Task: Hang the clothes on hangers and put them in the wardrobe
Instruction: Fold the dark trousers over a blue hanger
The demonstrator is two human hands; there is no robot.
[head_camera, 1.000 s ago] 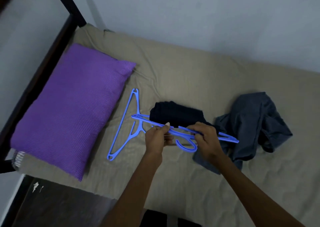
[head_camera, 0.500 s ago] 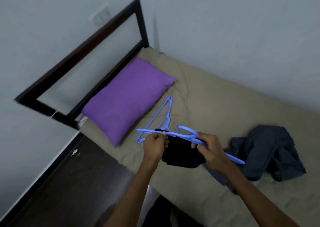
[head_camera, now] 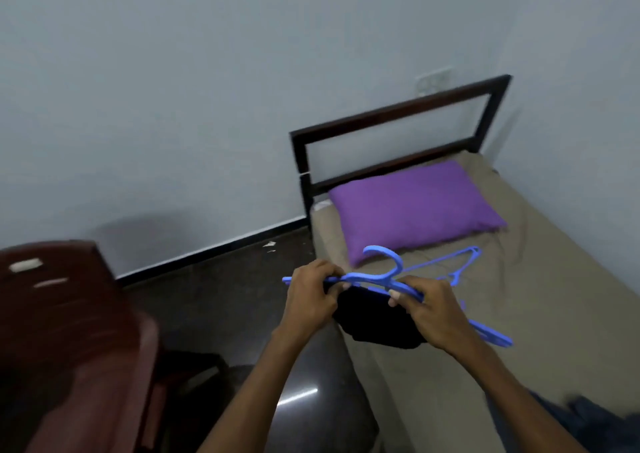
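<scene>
Bed (head_camera: 554, 314) with purple pillow (head_camera: 415, 206), dark garment (head_camera: 374, 321) draped on blue hanger (head_camera: 381, 279) above bed edge, left hand (head_camera: 311, 296) and right hand (head_camera: 436, 314) both grasping hanger bar, second blue hanger (head_camera: 460, 262) lying beside pillow.

Dim flat indoor light, motion blur throughout, glare streak on dark floor (head_camera: 298, 397)

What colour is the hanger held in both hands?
Blue; the hanger shows clearest in the head view, a dark garment draped on it.
</scene>
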